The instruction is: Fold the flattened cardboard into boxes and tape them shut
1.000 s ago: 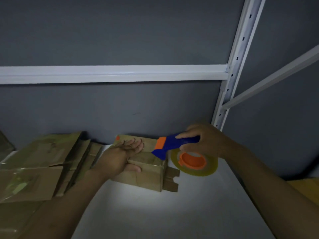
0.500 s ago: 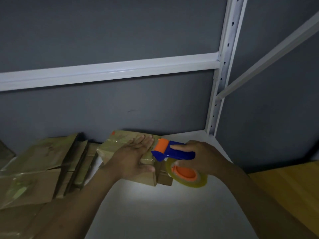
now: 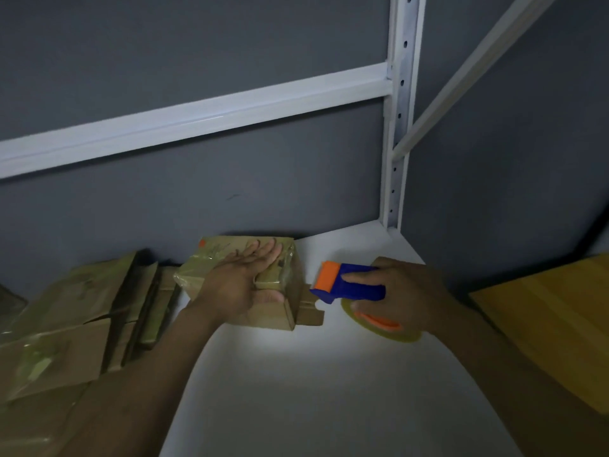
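A small brown cardboard box (image 3: 211,265) with shiny tape on top stands on the white shelf (image 3: 296,374), against the grey back wall. My left hand (image 3: 240,282) lies flat on its top, fingers spread, thumb over the front edge. A short flap (image 3: 309,313) sticks out at the box's lower right. My right hand (image 3: 402,291) grips a blue and orange tape dispenser (image 3: 349,285) with a roll of clear tape (image 3: 382,328), just to the right of the box and apart from it.
More brown boxes and flattened cardboard (image 3: 75,321) lie stacked at the left of the shelf. A white upright post (image 3: 398,127) stands at the back right corner. A yellow wooden surface (image 3: 553,324) lies at the right, beyond the shelf edge.
My right hand has drawn the tape dispenser off the box's top and away to the right. My left hand stays pressed on the box. The view has tilted.
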